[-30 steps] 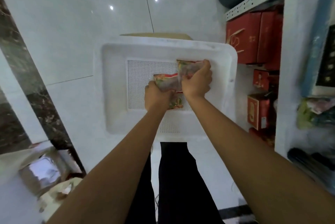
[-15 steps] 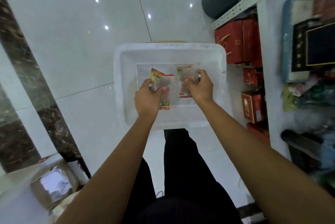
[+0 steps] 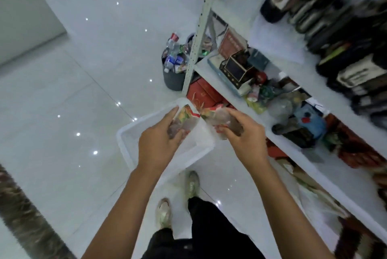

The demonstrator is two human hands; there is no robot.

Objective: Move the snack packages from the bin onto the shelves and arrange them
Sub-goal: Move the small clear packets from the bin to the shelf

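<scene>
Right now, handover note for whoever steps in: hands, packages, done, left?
Left hand: shut on one snack package, held above the white bin.
Right hand: shut on a second snack package, at the bin's shelf-side edge.
The bin sits on the floor beside the shelves. No other packages show in the part of the bin that is visible; the hands hide much of it.
Done: both packages picked up, clear of the bin.
Left: put both on a shelf and arrange them. The middle shelf is crowded and blurred, so choose the spot by eye.
</scene>
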